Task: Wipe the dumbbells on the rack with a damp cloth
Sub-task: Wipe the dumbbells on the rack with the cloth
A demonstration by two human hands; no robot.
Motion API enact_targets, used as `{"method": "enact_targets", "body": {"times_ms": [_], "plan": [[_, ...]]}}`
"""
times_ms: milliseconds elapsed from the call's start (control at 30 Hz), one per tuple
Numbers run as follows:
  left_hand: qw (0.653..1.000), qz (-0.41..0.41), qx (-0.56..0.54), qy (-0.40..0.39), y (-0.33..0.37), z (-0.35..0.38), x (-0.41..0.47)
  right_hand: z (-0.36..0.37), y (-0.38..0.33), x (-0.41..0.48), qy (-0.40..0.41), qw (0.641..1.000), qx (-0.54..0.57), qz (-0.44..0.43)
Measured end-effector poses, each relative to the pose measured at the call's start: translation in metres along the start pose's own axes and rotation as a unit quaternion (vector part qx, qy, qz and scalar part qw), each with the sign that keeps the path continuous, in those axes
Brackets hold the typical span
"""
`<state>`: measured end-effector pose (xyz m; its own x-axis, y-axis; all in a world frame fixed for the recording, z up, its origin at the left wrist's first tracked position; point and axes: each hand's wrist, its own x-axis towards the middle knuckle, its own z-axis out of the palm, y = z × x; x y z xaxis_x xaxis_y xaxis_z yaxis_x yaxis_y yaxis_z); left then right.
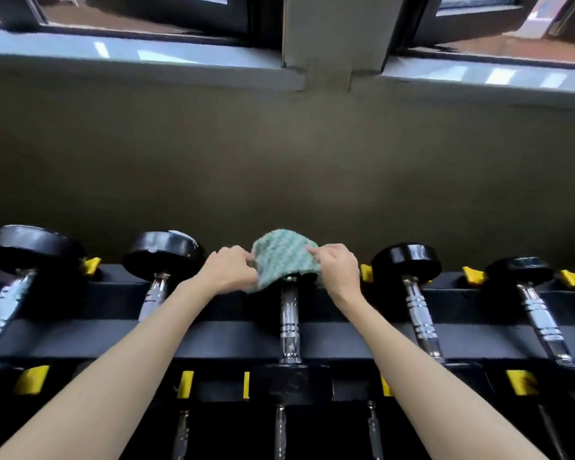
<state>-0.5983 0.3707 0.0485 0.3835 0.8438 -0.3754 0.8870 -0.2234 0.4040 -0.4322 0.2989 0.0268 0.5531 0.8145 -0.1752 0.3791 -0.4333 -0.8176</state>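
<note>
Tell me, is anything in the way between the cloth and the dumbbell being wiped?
Nothing visible. The cloth lies draped over the far head of the middle dumbbell, with the left hand and the right hand pinching its edges on either side.

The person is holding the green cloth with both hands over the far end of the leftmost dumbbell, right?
Not the leftmost. In the head view, the left hand and right hand hold the green cloth over the far end of the middle dumbbell.
</note>
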Motion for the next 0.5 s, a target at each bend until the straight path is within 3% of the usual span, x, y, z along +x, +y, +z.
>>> {"method": "enact_targets", "body": {"times_ms": [33,100,133,233,300,400,500], "plan": [[0.998,-0.015,-0.067,-0.009,-0.003,0.004,0.003,0.004,-0.002,0.001,0.049,0.997,0.052,0.021],[0.981,-0.038,-0.187,0.042,0.002,0.014,0.015,0.011,-0.006,0.003,0.094,0.994,0.052,0.014],[0.976,-0.03,-0.208,0.064,0.009,0.02,0.018,0.015,-0.007,0.004,0.066,0.997,0.034,-0.02],[0.97,0.025,-0.228,0.077,0.028,0.049,0.021,0.028,0.0,0.006,-0.131,0.984,-0.038,-0.112],[0.964,0.006,-0.246,0.099,0.033,0.06,0.031,0.023,0.001,0.01,-0.177,0.979,0.077,-0.067],[0.978,-0.023,-0.165,0.121,0.036,0.06,0.048,0.006,0.002,0.018,-0.162,0.928,0.329,0.057],[0.987,0.08,0.025,0.14,0.052,0.058,0.049,-0.001,0.013,0.02,-0.148,0.876,0.44,0.126]]}}
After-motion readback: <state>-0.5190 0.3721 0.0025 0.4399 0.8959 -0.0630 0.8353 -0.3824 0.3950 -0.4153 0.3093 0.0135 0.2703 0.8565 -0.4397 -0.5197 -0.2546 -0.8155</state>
